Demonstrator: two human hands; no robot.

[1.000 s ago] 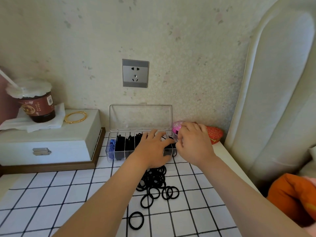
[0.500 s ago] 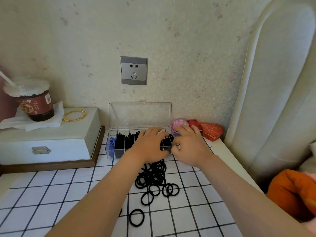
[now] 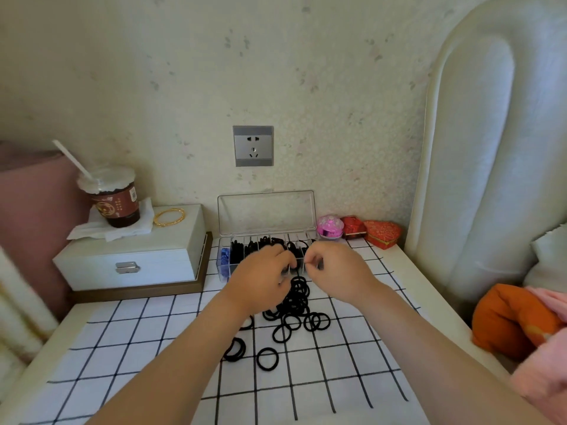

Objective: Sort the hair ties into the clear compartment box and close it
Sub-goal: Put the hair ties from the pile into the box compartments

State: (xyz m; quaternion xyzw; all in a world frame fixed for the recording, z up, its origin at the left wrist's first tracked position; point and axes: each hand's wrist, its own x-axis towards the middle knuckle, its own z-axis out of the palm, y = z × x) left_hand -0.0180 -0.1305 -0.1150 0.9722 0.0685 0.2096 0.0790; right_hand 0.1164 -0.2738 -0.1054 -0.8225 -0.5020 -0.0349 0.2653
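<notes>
The clear compartment box (image 3: 310, 237) stands against the wall with its lid (image 3: 267, 211) upright. Black hair ties fill several compartments, and blue ones (image 3: 224, 262) fill the leftmost. A pile of black hair ties (image 3: 296, 305) lies on the checked mat just in front of the box, with loose ones (image 3: 267, 358) nearer me. My left hand (image 3: 260, 279) hovers over the pile's far edge at the box front, fingers curled down; what it holds is hidden. My right hand (image 3: 336, 269) is beside it, thumb and forefinger pinched on a dark hair tie.
A white jewellery box (image 3: 129, 256) on the left carries a drink cup (image 3: 112, 197) and a gold bangle (image 3: 169, 216). A pink trinket (image 3: 329, 227) and red boxes (image 3: 380, 233) sit right of the clear box. The padded headboard (image 3: 491, 167) rises on the right.
Both hands have drawn back from over the box compartments toward the pile in front. The view has shifted, and the pink trinket and red boxes are now uncovered.
</notes>
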